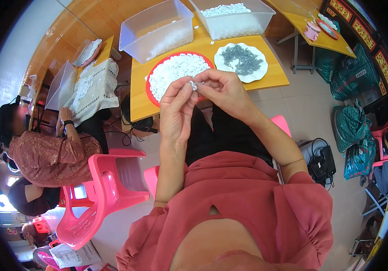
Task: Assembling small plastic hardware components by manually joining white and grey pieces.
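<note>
Left hand (177,106) and right hand (223,90) meet above the table edge, both pinching one small white piece (193,84) between thumb and fingertips.

The piece sits in the air just in front of the red plate (151,74) heaped with similar white bits; a white plate (259,74) of small grey parts lies to its right on the yellow table (212,45). With so little of the piece held, a slight slip of either thumb would likely drop it onto the lap or floor. A careless elbow could also nudge the heaped plate near the table edge and spill it.
</note>
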